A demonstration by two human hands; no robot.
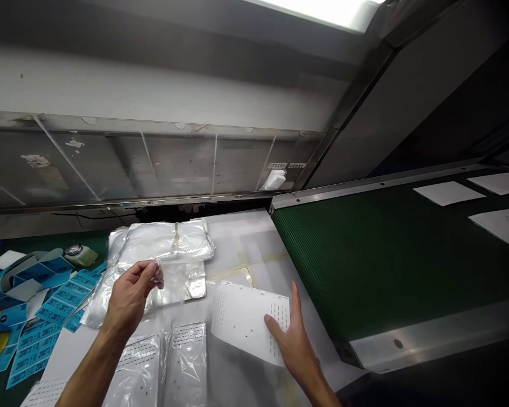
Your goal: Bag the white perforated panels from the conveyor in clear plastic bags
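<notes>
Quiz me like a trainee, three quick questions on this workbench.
1. True or false: the left hand pinches a clear plastic bag in its fingers.
2. Which hand touches the perforated white sheet, left or right?
3. What colour is the ribbed conveyor belt carrying white sheets?

Key:
1. True.
2. Right hand.
3. Green.

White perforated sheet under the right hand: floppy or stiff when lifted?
The white perforated sheet looks thin and light, so it would likely flex. Its rows of holes may tear easily. Under the right hand it could slide on the smooth work surface.
</notes>
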